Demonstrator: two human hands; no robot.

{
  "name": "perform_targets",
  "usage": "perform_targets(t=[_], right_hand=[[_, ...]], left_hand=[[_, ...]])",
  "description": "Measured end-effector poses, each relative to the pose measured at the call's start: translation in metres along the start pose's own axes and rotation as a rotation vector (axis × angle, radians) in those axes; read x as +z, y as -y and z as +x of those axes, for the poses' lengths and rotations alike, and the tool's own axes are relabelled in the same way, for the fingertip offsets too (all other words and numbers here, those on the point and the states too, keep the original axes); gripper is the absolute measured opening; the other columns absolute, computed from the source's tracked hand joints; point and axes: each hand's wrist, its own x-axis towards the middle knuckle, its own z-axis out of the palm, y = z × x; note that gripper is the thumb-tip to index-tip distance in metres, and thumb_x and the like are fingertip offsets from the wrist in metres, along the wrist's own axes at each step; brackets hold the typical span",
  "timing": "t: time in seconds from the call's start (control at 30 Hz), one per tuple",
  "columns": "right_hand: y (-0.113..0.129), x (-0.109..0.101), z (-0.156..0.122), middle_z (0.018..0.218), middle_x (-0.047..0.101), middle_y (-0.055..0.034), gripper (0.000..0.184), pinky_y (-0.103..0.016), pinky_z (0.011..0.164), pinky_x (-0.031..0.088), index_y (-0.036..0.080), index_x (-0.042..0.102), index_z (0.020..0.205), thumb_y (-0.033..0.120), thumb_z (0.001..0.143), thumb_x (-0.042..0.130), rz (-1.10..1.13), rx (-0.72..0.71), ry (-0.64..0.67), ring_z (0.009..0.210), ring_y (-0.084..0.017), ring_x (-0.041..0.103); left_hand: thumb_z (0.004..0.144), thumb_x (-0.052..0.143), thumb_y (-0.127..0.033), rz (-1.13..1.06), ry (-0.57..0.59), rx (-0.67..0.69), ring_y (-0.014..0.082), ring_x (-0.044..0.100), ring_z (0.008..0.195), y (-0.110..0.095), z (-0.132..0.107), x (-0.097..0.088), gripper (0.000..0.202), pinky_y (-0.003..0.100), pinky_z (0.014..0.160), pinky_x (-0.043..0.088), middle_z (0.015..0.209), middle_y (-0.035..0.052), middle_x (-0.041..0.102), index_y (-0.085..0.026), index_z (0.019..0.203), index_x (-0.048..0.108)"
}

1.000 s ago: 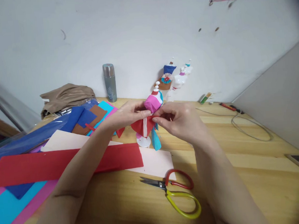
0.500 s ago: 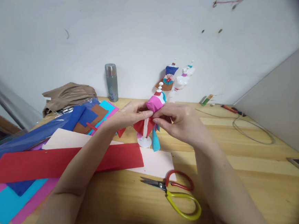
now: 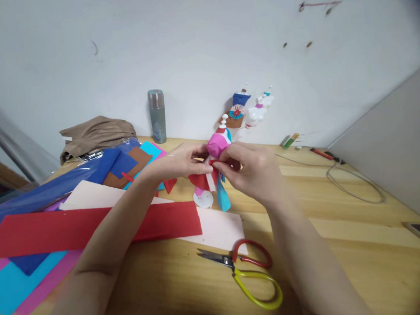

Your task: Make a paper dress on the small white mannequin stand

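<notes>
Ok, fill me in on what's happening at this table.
A person is working bare-handed on a small paper figure with a pink top, over the wooden table. The left hand and the right hand both pinch the red paper at its middle. A blue strip hangs below, and a white round base shows beneath it. Scissors lie untouched nearer the person, and coloured sheets are spread out to the left.

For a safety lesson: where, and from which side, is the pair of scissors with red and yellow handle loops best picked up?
Probably by the handle loops, from the right: the steel scissors with red and yellow loops lie flat on the wooden table, blades pointing left, loops on the right, nearest the right hand, which pinches the pink paper doll.
</notes>
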Motion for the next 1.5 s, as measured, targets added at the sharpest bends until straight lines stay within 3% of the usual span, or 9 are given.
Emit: perform_targets(t=[0.17,0.5,0.83,1.03,1.27,1.4,1.5], right_hand=[[-0.001,0.002,0.001,0.067,0.06,-0.0043,0.021,-0.03,0.055,0.035,0.021,0.052,0.07,0.028,0.09,0.053,-0.064,-0.011,-0.021,0.057,-0.016,0.051],[-0.017,-0.001,0.0,0.065,0.06,0.0013,0.018,-0.027,0.056,0.039,0.022,0.052,0.072,0.024,0.085,0.064,0.141,-0.041,0.019,0.057,-0.012,0.05],[-0.014,0.001,0.005,0.055,0.055,0.0032,0.026,-0.028,0.053,0.035,0.022,0.05,0.063,0.03,0.08,0.068,0.225,0.166,0.029,0.05,-0.011,0.045],[-0.009,0.001,0.005,0.056,0.054,0.0029,0.024,-0.028,0.055,0.034,0.022,0.048,0.062,0.024,0.077,0.066,0.239,0.239,0.022,0.052,-0.012,0.046],[-0.009,-0.011,0.006,0.061,0.059,0.0022,0.014,-0.028,0.056,0.039,0.021,0.055,0.071,0.026,0.081,0.062,0.371,0.214,0.255,0.055,-0.013,0.052],[-0.002,-0.013,0.005,0.064,0.062,0.0004,0.024,-0.029,0.056,0.034,0.02,0.057,0.071,0.037,0.079,0.073,0.226,0.247,0.391,0.056,-0.013,0.051],[0.005,-0.012,0.006,0.067,0.064,-0.0005,0.018,-0.029,0.058,0.033,0.02,0.059,0.072,0.031,0.079,0.072,0.111,0.242,0.409,0.059,-0.014,0.052]], left_hand=[[0.08,0.07,-0.024,-0.038,-0.051,0.005,0.0173,0.067,0.098,0.008,0.004,0.003,0.027,0.031,0.089,0.054,0.105,0.0084,0.072,-0.014,0.105,0.067],[0.079,0.07,-0.022,-0.07,-0.063,0.028,0.0135,0.064,0.089,0.016,0.008,0.005,0.022,0.029,0.087,0.053,0.095,0.0041,0.067,-0.013,0.098,0.064],[0.078,0.069,-0.024,-0.011,-0.075,0.017,0.0127,0.061,0.085,0.014,0.007,0.006,0.024,0.028,0.083,0.053,0.091,0.0025,0.065,-0.014,0.099,0.064],[0.08,0.071,-0.031,-0.028,-0.117,0.044,0.0148,0.065,0.086,0.013,0.009,0.009,0.023,0.03,0.085,0.055,0.089,0.0051,0.068,-0.012,0.092,0.064],[0.079,0.072,-0.031,-0.015,-0.173,0.022,0.0153,0.066,0.084,0.011,0.007,0.006,0.021,0.03,0.083,0.055,0.087,0.0055,0.072,-0.012,0.086,0.066],[0.08,0.069,-0.03,0.016,-0.133,0.016,0.0169,0.067,0.088,0.008,0.006,0.004,0.022,0.033,0.087,0.055,0.091,0.0065,0.074,-0.012,0.092,0.068],[0.08,0.068,-0.032,0.044,-0.161,-0.024,0.0165,0.065,0.086,0.006,0.005,0.003,0.023,0.033,0.085,0.054,0.089,0.0046,0.071,-0.013,0.091,0.067]])
